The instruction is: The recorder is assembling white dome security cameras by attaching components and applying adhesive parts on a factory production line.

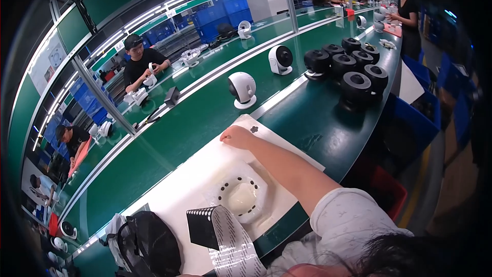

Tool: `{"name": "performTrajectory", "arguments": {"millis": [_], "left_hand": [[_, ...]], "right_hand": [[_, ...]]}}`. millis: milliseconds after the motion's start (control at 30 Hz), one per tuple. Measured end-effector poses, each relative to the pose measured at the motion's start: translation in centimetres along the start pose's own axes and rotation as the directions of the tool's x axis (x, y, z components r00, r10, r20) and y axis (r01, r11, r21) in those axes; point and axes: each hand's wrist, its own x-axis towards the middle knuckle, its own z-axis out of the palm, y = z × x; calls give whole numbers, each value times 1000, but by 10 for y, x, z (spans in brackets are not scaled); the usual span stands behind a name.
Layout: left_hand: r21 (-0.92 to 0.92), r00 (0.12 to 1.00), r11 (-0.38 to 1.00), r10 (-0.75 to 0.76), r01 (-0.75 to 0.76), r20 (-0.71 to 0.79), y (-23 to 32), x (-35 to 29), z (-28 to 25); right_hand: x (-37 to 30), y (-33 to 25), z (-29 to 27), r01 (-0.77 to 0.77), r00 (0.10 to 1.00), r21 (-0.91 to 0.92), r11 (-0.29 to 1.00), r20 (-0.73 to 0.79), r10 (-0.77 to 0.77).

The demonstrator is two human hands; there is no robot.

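My right hand (234, 137) rests near the far edge of a white board (179, 190), its fingers curled closed. Whatever they hold, if anything, is hidden. Between that forearm and the board's near side sits a white dish-like part (242, 198) with small black oval pads around its ring. Next to it lies a curled strip of backing paper (233, 241), joined to a black sheet with white dots (201, 226). A small dark flower-shaped piece (254, 129) lies just right of my hand. My left hand is out of view.
White camera-like units (242, 91) stand on the green bench beyond the board. Several black round units (356, 87) crowd its right side. A black bag (151, 246) lies at the lower left. Co-workers (143, 64) handle white parts across the bench. Blue bins (415, 118) stand at right.
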Motion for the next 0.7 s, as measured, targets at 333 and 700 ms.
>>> {"name": "performTrajectory", "arguments": {"millis": [333,700], "left_hand": [[108,330,963,187,-245,-925,-30,-5,86],[-99,931,965,-203,243,303,8,-34,-10]], "right_hand": [[1,2,3,30,999,2,1000,38,-30],[3,0,2,62,994,-64,996,99,-56]]}}
